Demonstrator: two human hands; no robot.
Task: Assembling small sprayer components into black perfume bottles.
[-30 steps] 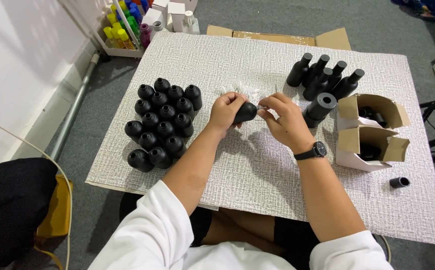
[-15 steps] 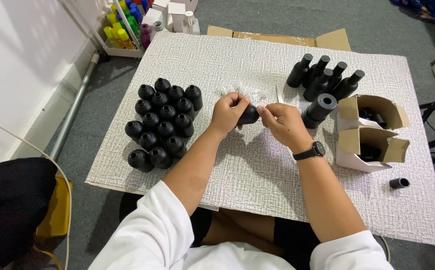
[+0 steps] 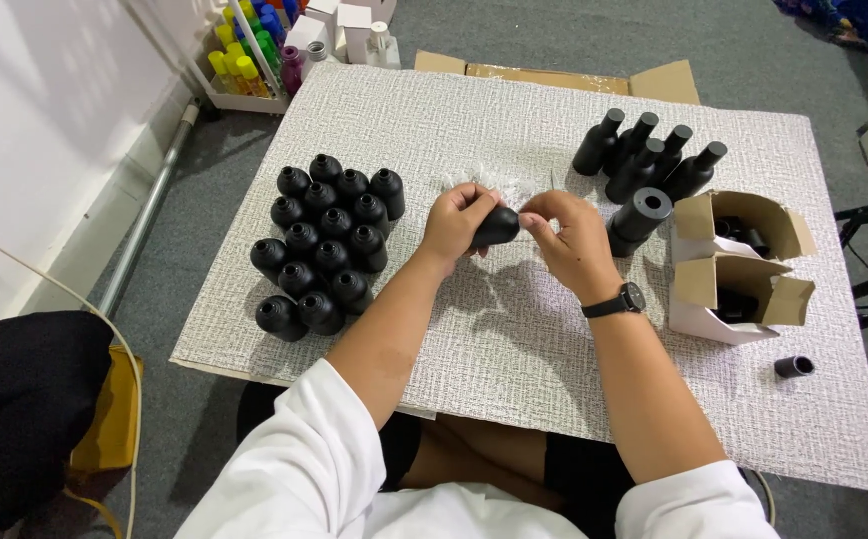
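Observation:
My left hand [image 3: 457,222] grips a small black bottle [image 3: 496,228] held sideways above the white textured board [image 3: 514,329]. My right hand [image 3: 572,240], with a black watch on the wrist, has its fingertips pinched at the bottle's neck end; what they hold is too small to see. A pile of small clear pieces [image 3: 489,184] lies on the board just behind my hands. A cluster of several upright black bottles [image 3: 322,240] stands to the left of my left hand.
Several taller black bottles [image 3: 647,155] and a black cylinder [image 3: 639,218] stand at the right rear. Two open cardboard boxes [image 3: 736,265] sit at the right, a loose black cap [image 3: 793,366] near them. Coloured bottles [image 3: 244,50] stand far left. A dark bundle [image 3: 20,399] lies near left.
The hands have stayed over the middle of the board; the bottle has turned slightly in my left hand, and my right fingertips have closed in on its neck end.

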